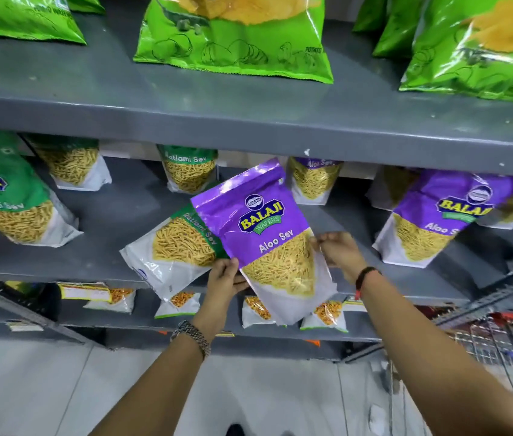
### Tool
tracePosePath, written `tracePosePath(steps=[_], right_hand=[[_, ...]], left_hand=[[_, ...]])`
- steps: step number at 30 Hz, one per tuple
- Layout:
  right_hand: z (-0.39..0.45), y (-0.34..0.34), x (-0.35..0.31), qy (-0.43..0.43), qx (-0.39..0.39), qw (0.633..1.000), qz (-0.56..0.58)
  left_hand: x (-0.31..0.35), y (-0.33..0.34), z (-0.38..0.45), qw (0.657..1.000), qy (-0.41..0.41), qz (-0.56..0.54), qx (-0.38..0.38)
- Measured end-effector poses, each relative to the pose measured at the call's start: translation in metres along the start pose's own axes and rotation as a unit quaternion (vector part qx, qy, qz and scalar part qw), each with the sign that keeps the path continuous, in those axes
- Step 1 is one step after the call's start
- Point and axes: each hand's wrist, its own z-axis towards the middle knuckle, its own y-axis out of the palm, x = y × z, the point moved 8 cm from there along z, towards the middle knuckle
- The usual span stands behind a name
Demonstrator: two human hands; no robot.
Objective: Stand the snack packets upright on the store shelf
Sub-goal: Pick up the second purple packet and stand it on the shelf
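Grey painted metal store shelving fills the view, three tiers seen from above and in front.

Upper tier: bright green glossy crisp bags, several, spread along the board.

Middle tier:
- Large green-and-white Ratlami Sev pouch at far left, leaning.
- Two smaller pouches of the same green kind standing at the back.
- Purple-and-white foil Aloo Sev pouch, central, held off the board at the shelf's front edge, tilted with its top to the left, its white base hanging past the edge.
- Fallen green-and-white Ratlami Sev pouch lying slanted just behind and left of the held pouch, partly covered by it, one corner overhanging the shelf front.
- Second purple Aloo Sev pouch at right, leaning, well apart from the held one; a further purple pouch upright at the back.

Lower tier: small white packets with orange snack windows, in a row.

Hands:
- Left hand, metal link watch on the wrist, fingers closed round the held pouch's lower left edge.
- Right hand, red-and-black thread band on the wrist, fingertips pinching the pouch's right edge.

Pale tiled floor below; wire trolley basket at lower right.
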Motion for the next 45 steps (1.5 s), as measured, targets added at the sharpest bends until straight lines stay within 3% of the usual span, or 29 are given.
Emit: tracePosePath(steps=[9,16,23,29,34,40,45], right_hand=[[-0.103,-0.047,0.081,0.054,0.0,0.981,0.187],[-0.121,-0.065,0.116,0.064,-0.006,0.971,0.231],[-0.094,-0.077,0.086,0.017,0.035,0.975,0.22],[-0.035,-0.108,0.018,-0.046,0.141,0.968,0.201],[0.023,-0.115,0.006,-0.082,0.213,0.972,0.053],[0.025,-0.101,0.023,-0.05,0.217,0.972,0.078],[0.006,-0.051,0.074,0.037,0.139,0.981,0.128]], left_hand=[[0.001,0.047,-0.04,0.985,0.026,0.094,-0.145],[-0.007,0.075,-0.059,0.978,0.038,0.134,-0.152],[0.027,0.092,-0.042,0.977,0.092,0.164,-0.099],[0.081,0.132,0.001,0.969,0.154,0.171,-0.093],[0.082,0.145,0.036,0.976,0.141,0.162,-0.04],[0.061,0.133,0.06,0.967,0.166,0.194,0.01],[0.073,0.088,0.06,0.958,0.193,0.209,0.019]])
